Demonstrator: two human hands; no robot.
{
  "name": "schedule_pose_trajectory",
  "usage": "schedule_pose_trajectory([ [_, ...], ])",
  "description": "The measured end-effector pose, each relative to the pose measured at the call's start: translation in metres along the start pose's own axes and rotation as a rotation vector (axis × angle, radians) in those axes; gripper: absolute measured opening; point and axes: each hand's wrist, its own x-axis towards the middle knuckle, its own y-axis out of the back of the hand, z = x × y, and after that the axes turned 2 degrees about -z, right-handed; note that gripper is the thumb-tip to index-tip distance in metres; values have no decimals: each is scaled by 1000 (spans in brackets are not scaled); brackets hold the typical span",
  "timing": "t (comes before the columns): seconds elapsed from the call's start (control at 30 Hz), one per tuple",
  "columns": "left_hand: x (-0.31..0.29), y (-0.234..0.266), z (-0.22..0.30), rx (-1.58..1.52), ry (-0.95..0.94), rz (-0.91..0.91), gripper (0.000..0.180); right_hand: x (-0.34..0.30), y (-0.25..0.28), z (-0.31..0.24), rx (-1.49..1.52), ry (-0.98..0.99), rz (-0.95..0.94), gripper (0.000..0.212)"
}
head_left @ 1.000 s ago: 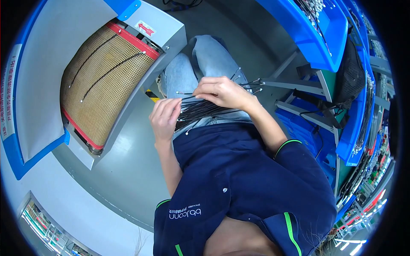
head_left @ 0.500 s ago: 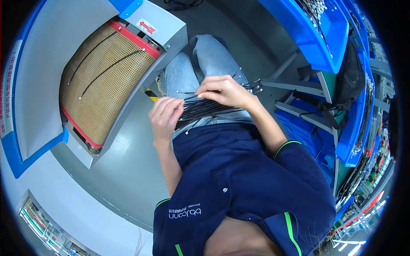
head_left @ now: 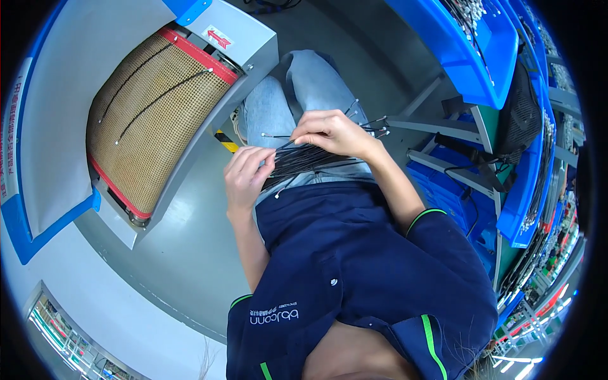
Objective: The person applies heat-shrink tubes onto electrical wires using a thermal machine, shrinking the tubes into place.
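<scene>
A bundle of thin black cables [head_left: 301,163] with small white connectors lies across my lap. Over the bundle, my right hand [head_left: 328,132] has thumb and fingers pinched on a black cable, whose connector end [head_left: 265,135] sticks out to the left. My left hand [head_left: 248,176] is closed beside it, with thumb and index fingertip together on what looks like the same cable; the fingers hide the exact grip. Further connector ends show past my right wrist and below my left hand.
To the left, a mesh conveyor belt [head_left: 158,104] with red edges carries two separate black cables [head_left: 161,98]. Its grey housing [head_left: 253,44] stands close to my knees. At right, blue bins [head_left: 468,57] with cables sit on a rack with grey metal legs [head_left: 437,130].
The two cables on the belt have shifted slightly down and left. My left hand has moved a little to the right, toward my right hand, which stays nearly in place.
</scene>
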Motion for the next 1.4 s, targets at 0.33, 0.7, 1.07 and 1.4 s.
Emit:
schedule_pose_trajectory([
  [0.33, 2, -3, -3, 11, -25, 36, 20, 0, -2, -2, -31, 3, 10, 12],
  [0.7, -19, 31, -36, 28, 327, 38, 18, -8, 22, 3, -317, -121, 90, 10],
  [1.07, -33, -17, -37, -951, 866, 96, 43, 19, -10, -11, -200, -129, 186, 10],
  [1.4, -29, -40, -28, -1308, 854, 427, 23, 29, -24, -5, -407, -51, 55, 12],
])
